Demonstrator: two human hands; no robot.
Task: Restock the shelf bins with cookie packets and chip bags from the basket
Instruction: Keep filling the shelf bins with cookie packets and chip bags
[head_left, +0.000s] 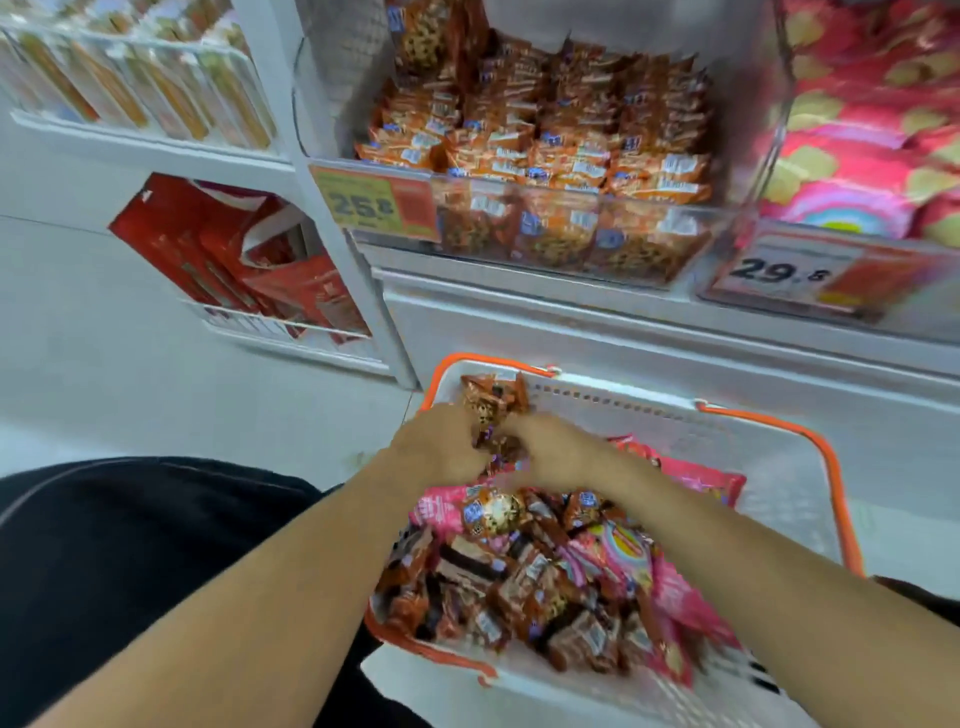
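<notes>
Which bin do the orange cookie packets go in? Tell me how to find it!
Look at the white shelf unit above the basket. The clear cookie bin sits in its middle, stacked with orange chocolate-chip packets. Its yellow price tag reads 25, while the neighbouring bin on the right holds pink bags and is tagged 29.

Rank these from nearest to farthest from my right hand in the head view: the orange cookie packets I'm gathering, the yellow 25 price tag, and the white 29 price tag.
1. Orange cookie packets, in the fingers of the right hand.
2. Yellow 25 price tag, up left.
3. White 29 price tag, up right; nearly level with the yellow tag, so that order is uncertain.
</notes>
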